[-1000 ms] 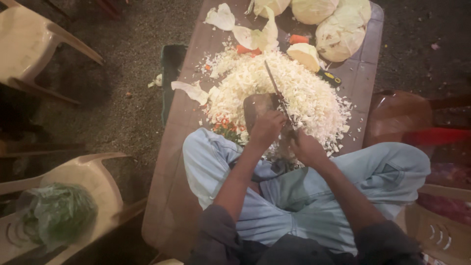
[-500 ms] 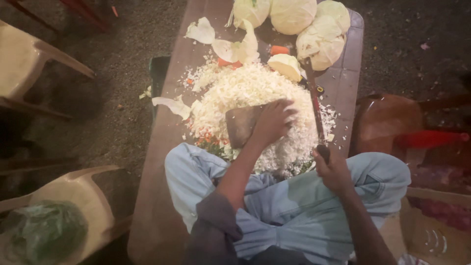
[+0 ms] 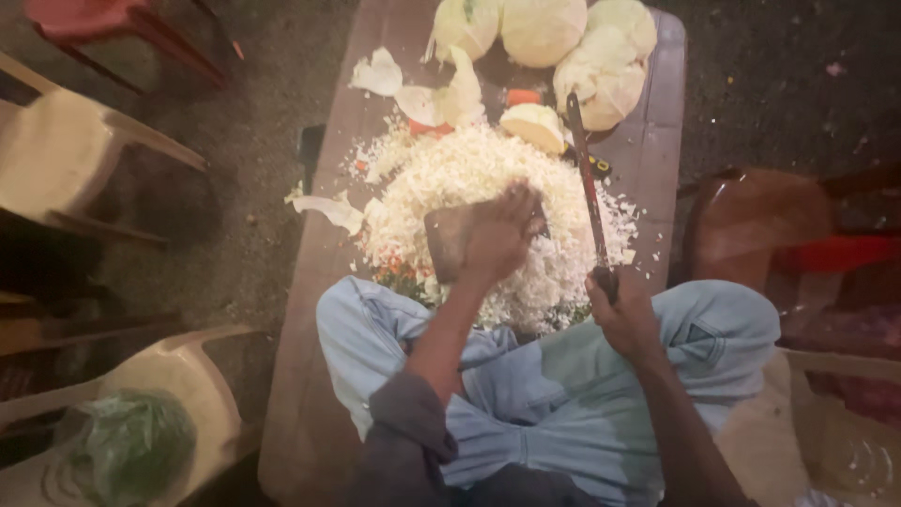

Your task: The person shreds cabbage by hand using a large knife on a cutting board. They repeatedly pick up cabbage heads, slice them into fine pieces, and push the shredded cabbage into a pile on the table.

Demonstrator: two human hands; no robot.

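At far left stands a pale plastic chair (image 3: pixel 66 155). On the brown desk (image 3: pixel 324 282), mid-frame, the left hand (image 3: pixel 497 235) lies flat, fingers spread, on the shredded cabbage (image 3: pixel 479 174) and a wooden board (image 3: pixel 446 239) — right of it the right hand (image 3: pixel 624 314) has its grip clenched around a long knife (image 3: pixel 584 178), blade pointing toward whole cabbages (image 3: pixel 563 33) at the top.

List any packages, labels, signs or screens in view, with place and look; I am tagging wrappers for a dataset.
Clear plastic bag of green leaves: on the seat of the cream plastic chair, lower left; crumpled, rounded, see-through over green.
Small yellow and black object: on the brown table beside the long knife held in the right hand; too small to tell whether it bears a label.
No signs or screens.
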